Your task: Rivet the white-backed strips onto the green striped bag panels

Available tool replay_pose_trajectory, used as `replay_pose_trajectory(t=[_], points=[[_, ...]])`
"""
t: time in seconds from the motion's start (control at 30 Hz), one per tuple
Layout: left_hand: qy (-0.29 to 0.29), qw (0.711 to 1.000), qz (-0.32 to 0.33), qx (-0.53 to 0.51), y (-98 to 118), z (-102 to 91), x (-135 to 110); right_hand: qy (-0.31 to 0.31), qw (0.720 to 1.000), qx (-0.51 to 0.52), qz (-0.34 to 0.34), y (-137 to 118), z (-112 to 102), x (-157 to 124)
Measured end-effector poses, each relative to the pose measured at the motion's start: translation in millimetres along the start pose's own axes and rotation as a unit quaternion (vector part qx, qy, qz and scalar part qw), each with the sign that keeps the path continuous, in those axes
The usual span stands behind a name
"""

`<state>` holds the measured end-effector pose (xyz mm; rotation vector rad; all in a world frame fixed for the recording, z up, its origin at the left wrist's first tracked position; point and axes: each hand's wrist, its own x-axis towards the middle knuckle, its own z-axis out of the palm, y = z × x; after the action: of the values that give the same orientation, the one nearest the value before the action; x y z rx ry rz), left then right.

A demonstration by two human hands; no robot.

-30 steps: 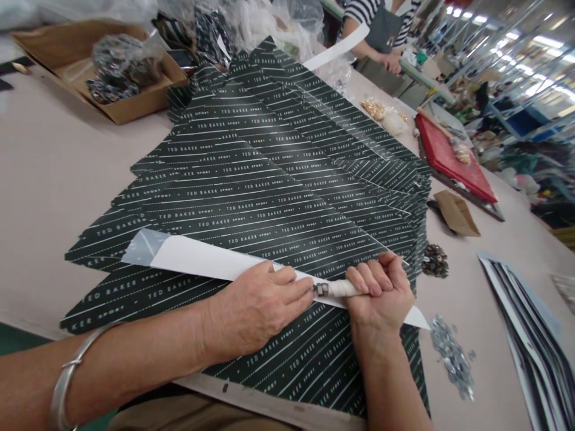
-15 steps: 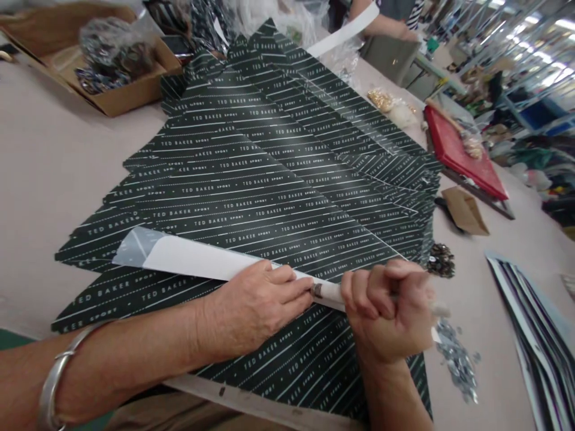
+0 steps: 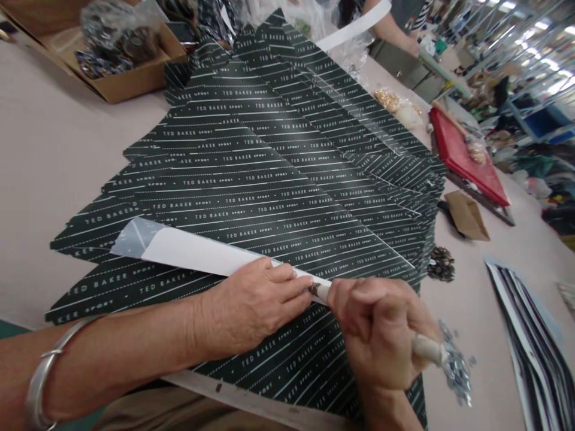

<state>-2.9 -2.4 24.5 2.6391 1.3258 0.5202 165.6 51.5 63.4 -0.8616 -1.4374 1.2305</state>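
Note:
A fanned stack of dark green printed paper sheets [image 3: 278,167] with white stripes and lettering lies on the table. The nearest sheet has a narrow flap folded over, showing its white underside [image 3: 197,254]. My left hand [image 3: 256,305] lies flat on that white flap, fingers together and pressing down. My right hand [image 3: 381,335] is a fist around a white-handled tool [image 3: 426,349]. The tool's metal tip [image 3: 317,290] touches the fold just beside my left fingertips.
A cardboard box [image 3: 121,84] with bagged items sits far left. A red board [image 3: 467,164], a brown paper piece [image 3: 467,215], small heaps of metal bits [image 3: 456,368] and striped sheets [image 3: 534,335] lie on the right. Another person [image 3: 390,30] works at the far end.
My right hand has rolled over and dropped toward me, tilting the tool's handle down to the right. The left hand stays pressed on the flap. The view has tipped slightly downward.

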Motion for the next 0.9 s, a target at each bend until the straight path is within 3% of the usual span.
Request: replay_pose_trajectory(t=[0.1,0.33,0.53,0.73,0.83,0.9], points=[[0.001,1.000,-0.007,0.002,0.7,1.5,-1.5,-0.029,0.997,-0.070,-0.019,2.6,-1.0,-2.4],[0.002,1.000,-0.002,0.019,1.1,3.5,-2.5,-0.036,0.997,-0.062,-0.028,8.2,-1.4,10.7],[0.022,0.999,0.007,0.028,0.0,5.0,-1.5,-0.027,0.997,0.066,-0.006,-0.7,6.6,27.4],[0.021,1.000,-0.001,0.011,0.3,6.4,-1.0,-0.014,0.996,0.090,-0.007,3.6,8.8,21.5],[0.007,1.000,-0.004,0.003,0.5,6.1,-0.7,-0.015,0.999,0.043,-0.019,3.6,9.2,14.1],[0.003,1.000,-0.004,0.002,0.6,7.6,-1.6,-0.065,0.995,-0.060,-0.043,-0.2,10.5,10.9]])
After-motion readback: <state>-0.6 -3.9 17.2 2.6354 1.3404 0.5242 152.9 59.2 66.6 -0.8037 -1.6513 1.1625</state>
